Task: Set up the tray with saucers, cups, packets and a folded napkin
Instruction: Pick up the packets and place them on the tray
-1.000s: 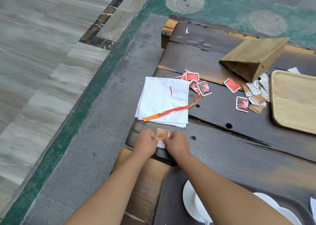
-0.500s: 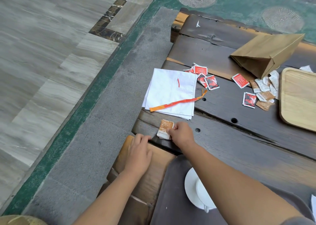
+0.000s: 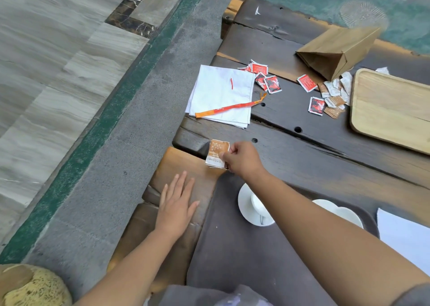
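1. Change: the left hand (image 3: pixel 178 203) has let go of the orange packet (image 3: pixel 217 153) and drawn back. It now lies flat on the pale plank (image 3: pixel 183 163) just left of the dark tray (image 3: pixel 232 247), fingers straight and released.
2. Right hand (image 3: pixel 242 159): the fingers pinch the packet by its right edge, alone. It is held just beyond the tray's far left corner, at the rim of the counter (image 3: pixel 302 166).
3. On the tray: a saucer (image 3: pixel 243 201) with a cup (image 3: pixel 257 204) near the far edge. A second saucer (image 3: pixel 325 204) sits to its right, partly hidden by the right forearm. A white napkin (image 3: pixel 404 233) lies at the right end.
4. Hazard, slip: the hold is on one edge only. Whether this is one packet or a thin stack cannot be told. If it is a stack, the lower ones could slide out and drop to the paving (image 3: pixel 116 166) left of the tray.
5. Hazard, knock: the right forearm crosses low over the tray beside the cup. Drawing the packet back carelessly could tip the cup or shift its saucer.
6. Hazard, support: the left hand no longer steadies anything, so any fumble goes uncaught.
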`<act>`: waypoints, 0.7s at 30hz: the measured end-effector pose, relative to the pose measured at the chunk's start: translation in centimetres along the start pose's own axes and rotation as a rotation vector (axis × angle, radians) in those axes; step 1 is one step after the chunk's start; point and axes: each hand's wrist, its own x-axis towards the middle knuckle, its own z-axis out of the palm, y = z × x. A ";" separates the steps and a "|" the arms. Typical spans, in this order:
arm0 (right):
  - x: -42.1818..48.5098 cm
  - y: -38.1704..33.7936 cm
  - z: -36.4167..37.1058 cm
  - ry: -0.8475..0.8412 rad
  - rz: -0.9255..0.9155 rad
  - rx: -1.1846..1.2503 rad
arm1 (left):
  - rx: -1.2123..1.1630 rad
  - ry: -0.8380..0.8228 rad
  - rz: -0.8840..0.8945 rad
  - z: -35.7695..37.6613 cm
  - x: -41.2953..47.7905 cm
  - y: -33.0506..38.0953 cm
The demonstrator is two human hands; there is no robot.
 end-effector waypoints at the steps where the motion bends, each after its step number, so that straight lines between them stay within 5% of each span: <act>1: -1.1 0.2 -0.1 0.002 -0.014 -0.012 | 0.014 -0.018 -0.006 0.1 -0.7 -0.1; 21: -14.8 14.2 3.3 -0.027 0.206 0.047 | 0.142 -0.125 -0.064 2.4 -7.2 -0.4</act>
